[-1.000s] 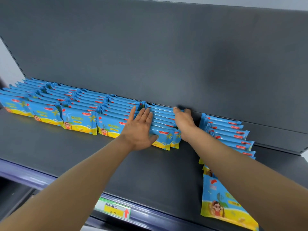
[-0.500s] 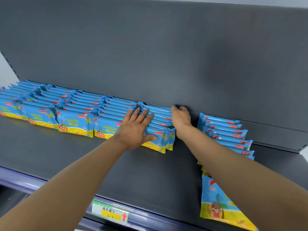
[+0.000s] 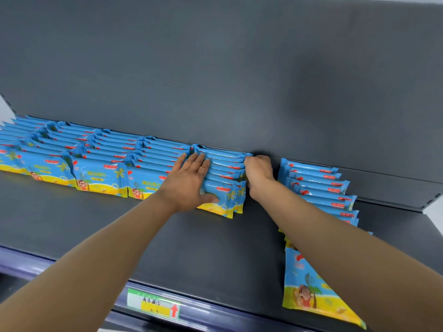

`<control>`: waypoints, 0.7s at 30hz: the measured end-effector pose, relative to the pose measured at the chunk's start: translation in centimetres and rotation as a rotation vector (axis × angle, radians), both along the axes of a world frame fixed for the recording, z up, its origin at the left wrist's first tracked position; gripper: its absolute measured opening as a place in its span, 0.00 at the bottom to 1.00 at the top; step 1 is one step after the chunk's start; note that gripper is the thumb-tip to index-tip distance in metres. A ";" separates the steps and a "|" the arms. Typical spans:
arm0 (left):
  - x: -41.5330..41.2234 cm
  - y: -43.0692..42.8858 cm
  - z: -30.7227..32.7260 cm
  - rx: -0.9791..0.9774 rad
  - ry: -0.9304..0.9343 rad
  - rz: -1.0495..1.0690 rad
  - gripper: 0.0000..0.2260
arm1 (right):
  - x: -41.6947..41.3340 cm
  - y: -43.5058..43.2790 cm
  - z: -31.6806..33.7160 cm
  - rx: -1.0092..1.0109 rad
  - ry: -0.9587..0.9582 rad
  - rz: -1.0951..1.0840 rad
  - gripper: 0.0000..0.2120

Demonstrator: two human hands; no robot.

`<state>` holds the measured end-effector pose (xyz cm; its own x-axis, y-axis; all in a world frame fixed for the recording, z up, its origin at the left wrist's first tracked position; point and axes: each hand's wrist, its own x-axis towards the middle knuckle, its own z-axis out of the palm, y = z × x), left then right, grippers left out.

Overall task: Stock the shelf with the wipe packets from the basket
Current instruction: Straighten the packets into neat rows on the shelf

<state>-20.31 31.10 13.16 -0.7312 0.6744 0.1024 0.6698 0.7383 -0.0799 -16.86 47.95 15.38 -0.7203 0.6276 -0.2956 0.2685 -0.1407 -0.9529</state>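
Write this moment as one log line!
left hand: flat on packet row | right hand: against row's right end | shelf: partly stocked

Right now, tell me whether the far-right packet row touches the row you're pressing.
No, the right hand and bare shelf separate the pressed row from the far-right row.

Person's left hand (image 3: 189, 185) is lying flat on a row of wipe packets (image 3: 223, 168), fingers straight, thumb pressing the front packet. The right hand (image 3: 259, 174) is curling against that row's right end, grip unclear. A separate row (image 3: 318, 185) is standing apart on the shelf (image 3: 191, 240).
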 end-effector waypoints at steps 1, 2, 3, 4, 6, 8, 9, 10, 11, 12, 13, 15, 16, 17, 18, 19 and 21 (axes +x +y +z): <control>0.1 0.0 0.0 -0.009 0.011 0.006 0.45 | 0.4 0.2 -0.1 0.042 -0.032 0.018 0.10; 0.2 0.1 0.0 -0.018 0.020 0.014 0.44 | 0.9 0.3 -0.1 0.087 -0.078 0.047 0.07; 0.3 0.1 -0.1 -0.025 0.028 0.022 0.44 | 1.4 0.4 0.1 0.129 -0.135 0.082 0.05; 0.4 0.3 -0.1 -0.031 0.037 0.029 0.44 | 1.8 0.6 0.4 0.180 -0.208 0.130 0.05; 0.7 0.4 0.1 -0.041 0.052 0.041 0.43 | 2.3 0.7 0.7 0.308 -0.374 0.301 0.07; 0.7 0.4 0.1 -0.039 0.061 0.047 0.43 | 2.5 0.6 0.7 0.372 -0.455 0.440 0.09; 0.8 0.4 0.1 -0.029 0.059 0.049 0.43 | 2.4 0.6 0.5 0.371 -0.444 0.448 0.09; 0.9 0.4 0.1 -0.018 0.056 0.050 0.44 | 2.4 0.5 0.2 0.348 -0.411 0.425 0.08; 1.0 0.3 0.1 -0.007 0.055 0.047 0.44 | 2.3 0.3 0.0 0.320 -0.375 0.402 0.07; 1.0 0.2 0.0 0.000 0.054 0.037 0.43 | 2.2 0.1 -0.2 0.296 -0.344 0.387 0.07; 1.0 0.1 0.0 0.003 0.055 0.021 0.42 | 2.0 0.0 -0.4 0.283 -0.325 0.377 0.06; 1.0 0.1 -0.1 0.002 0.055 -0.007 0.41 | 1.9 0.0 -0.5 0.334 -0.333 0.355 0.03; 1.0 0.1 -0.1 0.000 0.054 -0.012 0.41 | 1.9 0.2 -0.4 0.436 -0.352 0.340 0.04; 1.0 0.0 -0.1 -0.002 0.054 -0.016 0.42 | 1.8 0.7 -0.3 0.566 -0.357 0.315 0.07; 0.9 -0.1 -0.1 -0.008 0.056 -0.023 0.43 | 1.7 1.2 -0.3 0.665 -0.324 0.276 0.07; 0.9 -0.2 -0.1 -0.014 0.057 -0.031 0.44 | 1.5 1.7 -0.2 0.714 -0.274 0.256 0.08; 0.8 -0.4 -0.1 -0.011 0.054 -0.036 0.44 | 1.1 2.3 -0.3 0.655 -0.164 0.290 0.14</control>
<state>-19.47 30.71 13.06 -0.7000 0.7016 0.1334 0.6906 0.7125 -0.1240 -15.78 50.28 15.07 -0.8630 0.5033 -0.0434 0.3545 0.5421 -0.7619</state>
